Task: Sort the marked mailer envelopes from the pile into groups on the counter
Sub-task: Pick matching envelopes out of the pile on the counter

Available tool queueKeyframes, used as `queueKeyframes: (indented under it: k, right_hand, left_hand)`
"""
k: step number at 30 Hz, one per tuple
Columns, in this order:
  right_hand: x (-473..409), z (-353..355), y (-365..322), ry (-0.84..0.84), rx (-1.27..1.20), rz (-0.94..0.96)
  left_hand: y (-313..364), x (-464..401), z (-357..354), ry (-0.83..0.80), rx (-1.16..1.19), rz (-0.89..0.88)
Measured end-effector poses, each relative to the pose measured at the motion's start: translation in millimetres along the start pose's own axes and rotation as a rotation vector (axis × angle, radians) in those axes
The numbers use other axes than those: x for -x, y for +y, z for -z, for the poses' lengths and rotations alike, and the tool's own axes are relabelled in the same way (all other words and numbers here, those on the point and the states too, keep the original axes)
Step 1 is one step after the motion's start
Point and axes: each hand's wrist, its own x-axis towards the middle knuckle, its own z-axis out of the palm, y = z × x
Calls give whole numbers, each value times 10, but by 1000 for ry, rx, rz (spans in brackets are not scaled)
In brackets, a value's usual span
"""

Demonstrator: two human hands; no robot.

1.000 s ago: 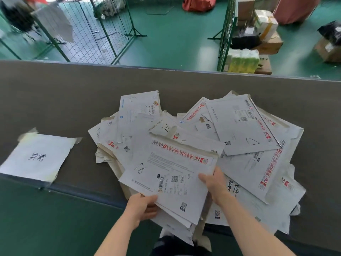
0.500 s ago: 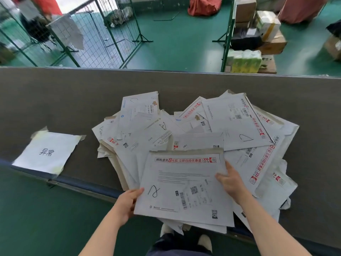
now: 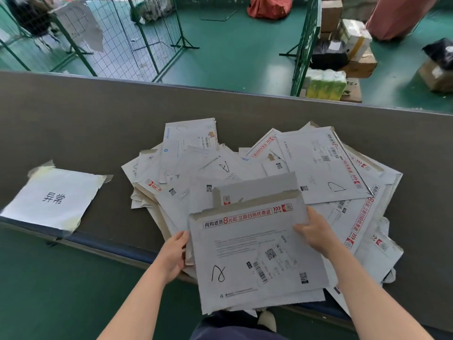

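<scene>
Both the left hand [image 3: 171, 256] and right hand [image 3: 316, 233] grip the top mailer envelope [image 3: 255, 256] by its side edges above the pile [image 3: 326, 173] on the counter [image 3: 98, 123].

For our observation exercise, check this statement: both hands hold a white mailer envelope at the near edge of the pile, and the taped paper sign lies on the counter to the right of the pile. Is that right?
Not quite. The head view shows the paper sign taped to the counter left of the pile, not right. The rest stands: the left hand and right hand hold the mailer envelope at the pile's near edge.
</scene>
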Motion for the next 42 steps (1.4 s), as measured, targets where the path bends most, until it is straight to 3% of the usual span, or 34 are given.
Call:
queueKeyframes:
  k: [7,10,18,23,27,31,42]
  right_hand:
    - [-114,-250,-234,56,30,-42]
    - [-168,-374,-424,162,81,50]
    - [-312,-583,-794,228,43,87]
    - [-354,-613,-596,491,-69,-49]
    - [-323,-474,-321,752,-294,-339]
    - [-148,-384,-116,529,-182,-517]
    - [40,-739,199,224,351,-347]
  left_hand:
    - [268,-367,360,61,-79,-54]
    - [312,-487,491,29,-60,-42]
    - [379,-577,588,-224,129,87]
    - [364,-710,643,-225,24,67]
    - [411,-792,640,-207,-49,54]
    - [636,-830,566,-233,-38,38]
    - [1039,-1019,280,-286,-272,61]
